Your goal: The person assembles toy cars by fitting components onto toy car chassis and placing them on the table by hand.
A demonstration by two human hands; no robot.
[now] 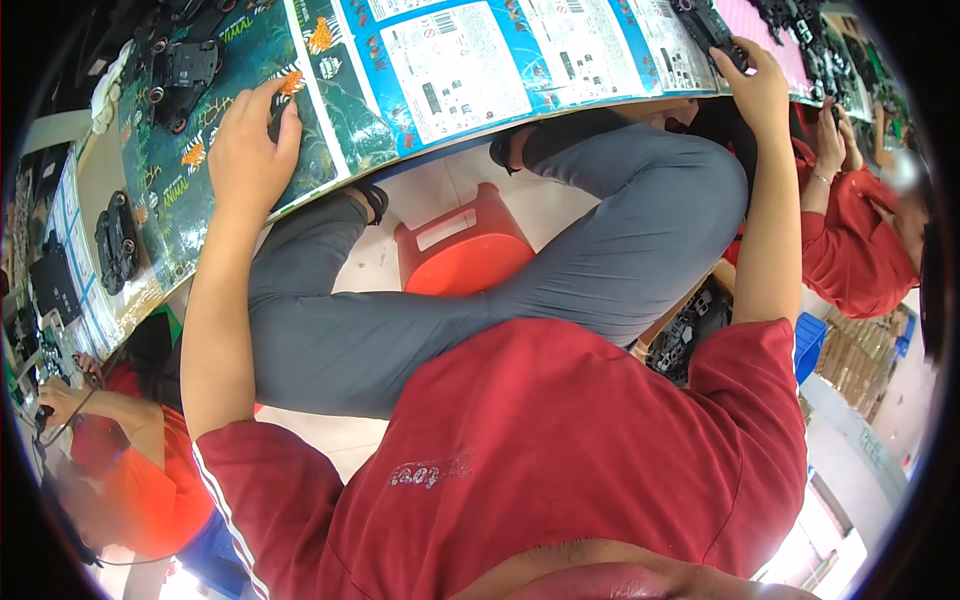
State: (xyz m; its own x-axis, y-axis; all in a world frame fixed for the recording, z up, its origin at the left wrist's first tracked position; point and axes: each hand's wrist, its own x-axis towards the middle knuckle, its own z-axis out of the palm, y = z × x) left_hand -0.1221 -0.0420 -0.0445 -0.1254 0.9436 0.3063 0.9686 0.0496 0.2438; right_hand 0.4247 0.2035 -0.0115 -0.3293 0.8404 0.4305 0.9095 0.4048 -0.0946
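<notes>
My right hand (pixel 757 88) is at the far right of the table, its thumb and fingers closed round the near end of a black toy car chassis (pixel 704 24). The chassis lies slanted over the printed sheet. Toward the table's left side, my left hand (pixel 252 150) rests at the near edge with thumb and forefinger curved toward each other. Something small and dark shows between them, too hidden to name. Beyond that hand sits another black car chassis (pixel 186 72) with small wheels. A further black chassis (pixel 117 243) lies at the table's left end.
Printed cardboard sheets (pixel 455 75) cover the table. A red plastic stool (pixel 465 250) stands under it, between my legs. Several black parts (pixel 800 40) lie at the far right. Co-workers in red (pixel 865 250) and orange (pixel 150 500) sit on either side. A box of black parts (pixel 690 335) is by my right side.
</notes>
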